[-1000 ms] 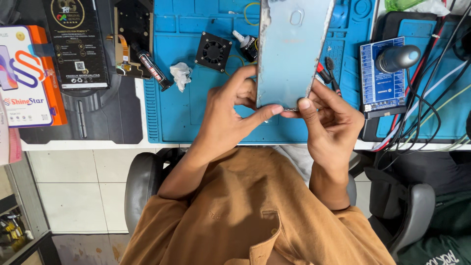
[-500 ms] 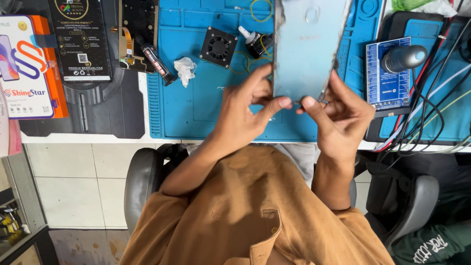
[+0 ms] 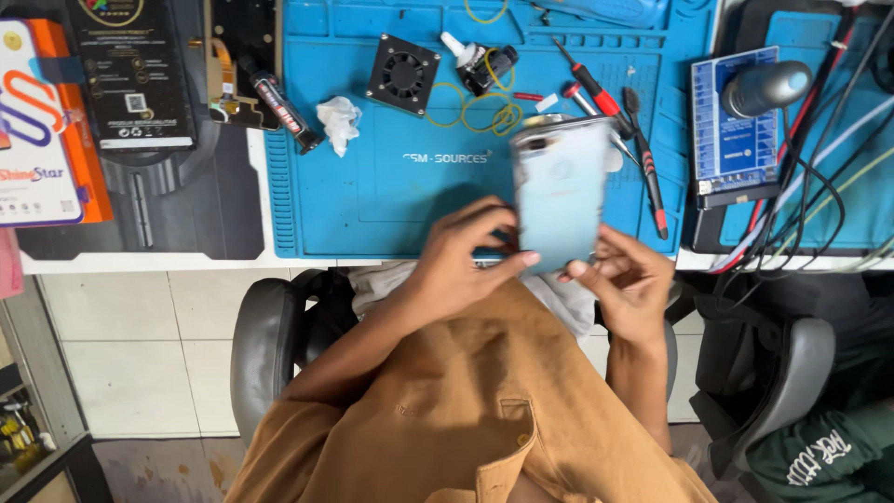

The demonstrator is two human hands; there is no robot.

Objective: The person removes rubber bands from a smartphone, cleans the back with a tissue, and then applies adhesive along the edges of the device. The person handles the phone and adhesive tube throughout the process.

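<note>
Hands are gripping a pale blue phone (image 3: 557, 191) above the near edge of the blue mat (image 3: 372, 200): the left hand (image 3: 458, 265) is pinching its lower left side, the right hand (image 3: 626, 279) its lower right corner. Only fingertips are holding it, so a slip could be dropping it off that edge. Screwdrivers (image 3: 615, 121) are crowding the mat's right side; its centre is lying open.
</note>
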